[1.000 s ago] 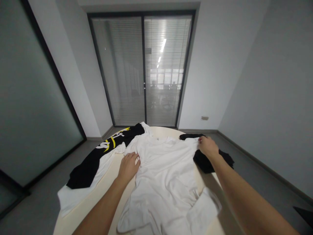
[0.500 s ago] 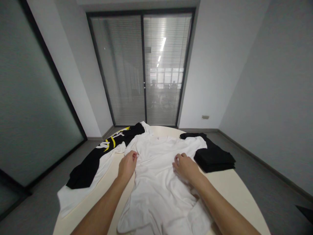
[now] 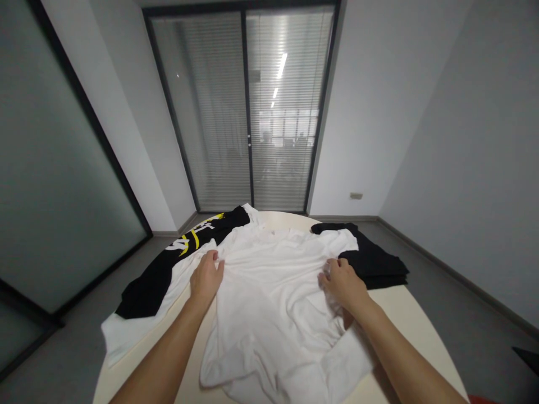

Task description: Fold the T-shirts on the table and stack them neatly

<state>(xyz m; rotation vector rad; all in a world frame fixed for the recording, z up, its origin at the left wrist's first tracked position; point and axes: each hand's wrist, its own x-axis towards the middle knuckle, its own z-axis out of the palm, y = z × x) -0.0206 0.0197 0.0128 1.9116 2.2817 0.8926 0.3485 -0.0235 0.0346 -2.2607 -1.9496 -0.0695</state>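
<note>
A white shirt lies spread before me, its neckline toward the far edge and its lower part loosely bunched near me. My left hand is closed, pinching the shirt's left side below the shoulder. On the opposite side, my right hand has its fingers closed on the fabric under the right sleeve. Creases run straight across the chest between the two hands. The cloth inside each pinch is partly hidden by the fingers.
The shirt rests on a round cream table. Along the left rim lies a black and white garment with yellow and white lettering. Folded black clothing sits at the right, partly under the shirt's sleeve. Beyond stands a glass door with blinds.
My hands have moved apart, the left one leftward and the right one rightward. The shirt's upper part is now wider and flatter, with tighter creases. The camera view has tilted slightly down.
</note>
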